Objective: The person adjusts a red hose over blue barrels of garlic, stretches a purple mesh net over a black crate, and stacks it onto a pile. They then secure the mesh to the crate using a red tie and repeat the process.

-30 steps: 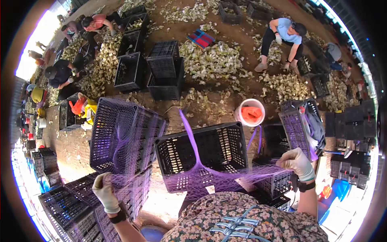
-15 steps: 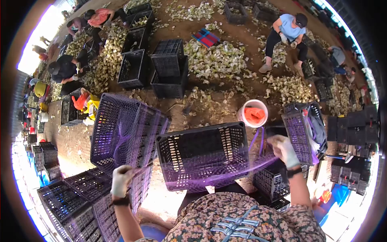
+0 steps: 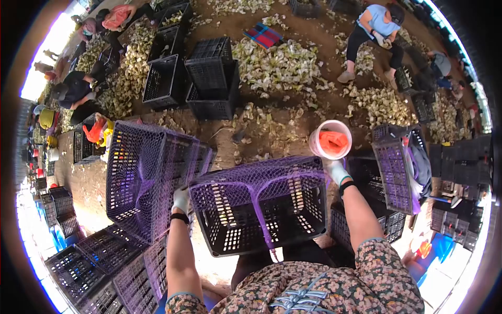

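Observation:
A black plastic crate (image 3: 222, 225) stands in front of me, its open side tilted toward me. Purple mesh net (image 3: 246, 175) is stretched across its far side, and a gathered strand of it hangs down the middle of the opening to the near edge. My left hand (image 3: 181, 199), in a white glove, is closed on the net at the crate's left side, with its fingertips partly hidden. At the far right corner, just below a white bucket, my gloved right hand (image 3: 336, 171) is closed on the net's edge; its fingers show only in part.
The white bucket (image 3: 317, 144) holds something orange. Net-covered crates (image 3: 133, 178) stand on the left, and another netted crate (image 3: 389, 172) on the right. Stacked empty crates (image 3: 209, 68) and piles of garlic-like bulbs (image 3: 379, 107) lie beyond. Several people sit working among them.
Both hands have moved forward to the crate's far sides, drawing the net from the near edge over the far side. The crate now tips more toward me.

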